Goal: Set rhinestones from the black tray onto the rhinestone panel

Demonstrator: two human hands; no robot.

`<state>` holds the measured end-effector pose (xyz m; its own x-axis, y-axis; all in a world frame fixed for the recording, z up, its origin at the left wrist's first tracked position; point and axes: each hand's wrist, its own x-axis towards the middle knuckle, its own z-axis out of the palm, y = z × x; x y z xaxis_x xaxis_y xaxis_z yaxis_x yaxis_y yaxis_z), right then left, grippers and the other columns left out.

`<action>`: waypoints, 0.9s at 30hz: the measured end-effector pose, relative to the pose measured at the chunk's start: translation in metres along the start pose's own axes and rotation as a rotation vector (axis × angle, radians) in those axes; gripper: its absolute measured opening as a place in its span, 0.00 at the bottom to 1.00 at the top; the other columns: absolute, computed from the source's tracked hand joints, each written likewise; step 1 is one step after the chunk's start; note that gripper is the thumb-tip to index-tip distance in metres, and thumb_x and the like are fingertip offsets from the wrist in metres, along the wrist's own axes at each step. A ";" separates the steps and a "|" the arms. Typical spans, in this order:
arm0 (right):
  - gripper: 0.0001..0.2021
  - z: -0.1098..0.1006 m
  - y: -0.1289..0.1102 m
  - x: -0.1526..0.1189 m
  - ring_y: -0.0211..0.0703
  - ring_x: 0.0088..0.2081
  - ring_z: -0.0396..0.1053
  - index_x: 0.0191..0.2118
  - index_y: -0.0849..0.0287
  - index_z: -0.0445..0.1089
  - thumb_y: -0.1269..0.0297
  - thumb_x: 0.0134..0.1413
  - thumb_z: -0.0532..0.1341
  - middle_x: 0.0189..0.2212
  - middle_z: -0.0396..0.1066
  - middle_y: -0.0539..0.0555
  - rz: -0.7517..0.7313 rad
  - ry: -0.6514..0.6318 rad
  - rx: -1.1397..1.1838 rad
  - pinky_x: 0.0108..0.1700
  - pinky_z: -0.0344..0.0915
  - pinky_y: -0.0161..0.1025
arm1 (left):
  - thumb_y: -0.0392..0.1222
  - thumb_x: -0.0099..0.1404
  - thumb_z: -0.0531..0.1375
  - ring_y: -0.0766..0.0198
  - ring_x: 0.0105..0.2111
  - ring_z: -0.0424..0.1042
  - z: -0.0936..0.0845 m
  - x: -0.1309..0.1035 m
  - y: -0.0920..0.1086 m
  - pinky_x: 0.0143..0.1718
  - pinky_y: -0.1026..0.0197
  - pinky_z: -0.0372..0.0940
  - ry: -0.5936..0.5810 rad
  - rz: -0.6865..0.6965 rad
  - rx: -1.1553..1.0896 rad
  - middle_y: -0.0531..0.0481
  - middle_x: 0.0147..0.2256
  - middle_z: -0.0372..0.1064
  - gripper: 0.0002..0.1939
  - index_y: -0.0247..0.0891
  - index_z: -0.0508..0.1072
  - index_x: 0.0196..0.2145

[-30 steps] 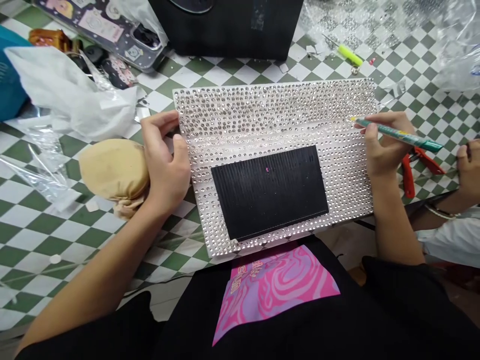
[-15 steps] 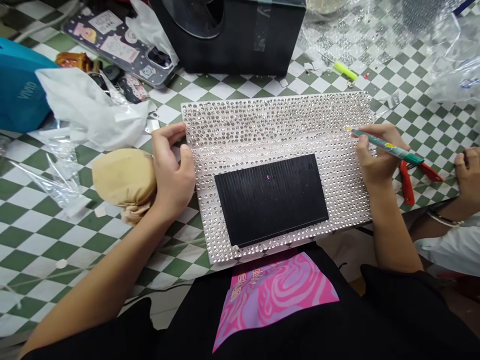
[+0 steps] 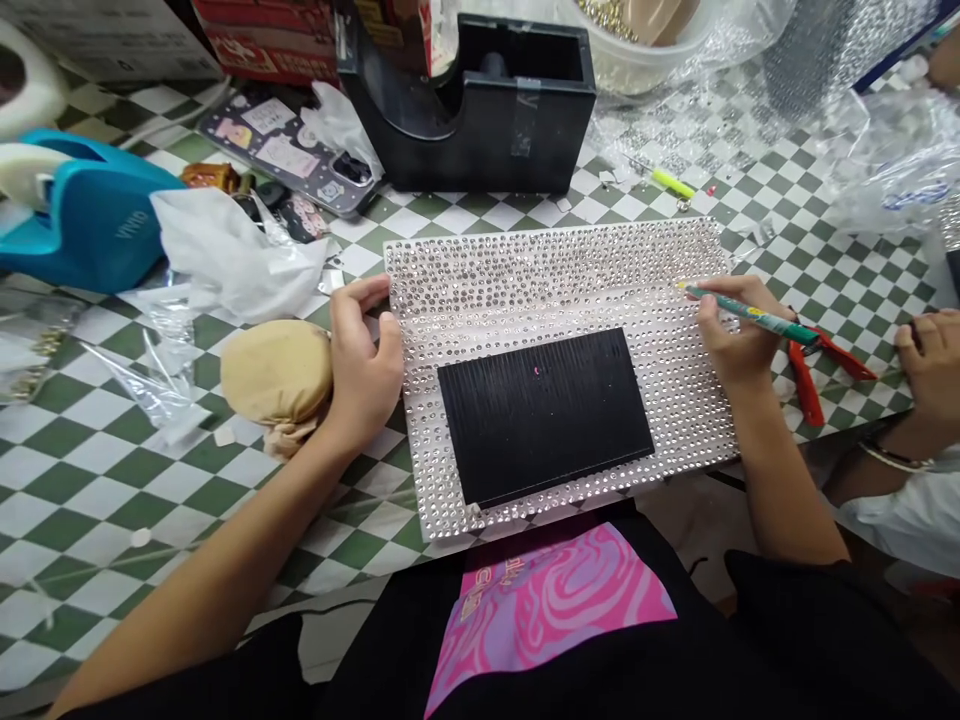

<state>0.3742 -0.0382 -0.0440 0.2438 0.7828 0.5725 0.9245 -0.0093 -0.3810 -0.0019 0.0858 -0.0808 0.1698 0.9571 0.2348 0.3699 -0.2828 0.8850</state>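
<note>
A pale sheet studded with rows of rhinestones (image 3: 525, 270) lies across the table's near edge. On its lower middle is a black ridged rectangle (image 3: 547, 415) with a tiny pink speck. My left hand (image 3: 367, 360) grips the sheet's left edge, fingers curled at the rim and thumb along the side. Between the fingers of my right hand (image 3: 739, 330) is a green pencil (image 3: 757, 314), slanting so its yellow tip meets or hovers just over the stones near the upper right; contact is unclear. Red-handled pliers (image 3: 814, 375) lie just right of that hand.
Left of the sheet sit a tan cloth-wrapped bundle (image 3: 277, 375), crumpled white plastic (image 3: 236, 250) and a blue tape dispenser (image 3: 97, 215). Behind stand a black tape dispenser (image 3: 480, 140) and a phone case (image 3: 296, 150). Another person's hand (image 3: 930, 365) rests at the right edge.
The camera view has tilted up, so more of the table's back shows and things sit lower in the picture. Both hands keep their holds; the pencil tip stays near the upper right stones.
</note>
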 end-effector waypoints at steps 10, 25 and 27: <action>0.07 0.003 0.000 0.001 0.42 0.36 0.76 0.38 0.59 0.71 0.65 0.57 0.57 0.35 0.76 0.52 0.104 -0.005 0.071 0.40 0.73 0.41 | 0.41 0.65 0.54 0.55 0.56 0.67 0.000 0.001 -0.001 0.62 0.45 0.61 0.011 -0.057 0.028 0.43 0.52 0.66 0.16 0.41 0.66 0.51; 0.10 0.006 -0.001 0.001 0.50 0.43 0.75 0.45 0.56 0.73 0.68 0.59 0.57 0.41 0.76 0.56 -0.031 -0.004 0.085 0.47 0.73 0.50 | 0.45 0.68 0.50 0.52 0.57 0.64 -0.005 0.001 0.009 0.64 0.39 0.57 -0.042 -0.121 0.055 0.39 0.53 0.65 0.16 0.38 0.63 0.51; 0.10 0.005 0.000 0.001 0.50 0.44 0.74 0.45 0.56 0.72 0.68 0.60 0.56 0.41 0.76 0.56 -0.039 -0.011 0.082 0.46 0.73 0.50 | 0.45 0.68 0.50 0.52 0.57 0.64 -0.005 0.002 0.009 0.64 0.39 0.56 -0.039 -0.124 0.059 0.40 0.53 0.65 0.16 0.38 0.64 0.51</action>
<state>0.3727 -0.0341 -0.0473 0.2044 0.7882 0.5805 0.9061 0.0722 -0.4170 -0.0028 0.0853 -0.0700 0.1540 0.9821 0.1087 0.4433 -0.1670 0.8807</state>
